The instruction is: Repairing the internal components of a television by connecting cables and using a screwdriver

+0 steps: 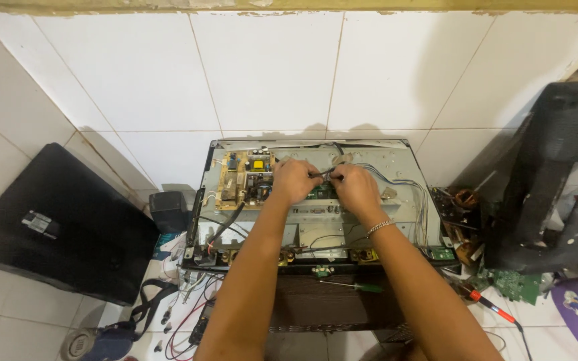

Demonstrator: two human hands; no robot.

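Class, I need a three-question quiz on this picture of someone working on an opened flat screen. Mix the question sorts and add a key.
1. True or false: both hands meet over the middle of the metal back panel.
2. Which hand wears a bracelet? A) left B) right
3. What colour is the handle of the screwdriver lying below the panel?

Key: 1 true: the left hand and right hand pinch a dark wire between them. 2 B. 3 green.
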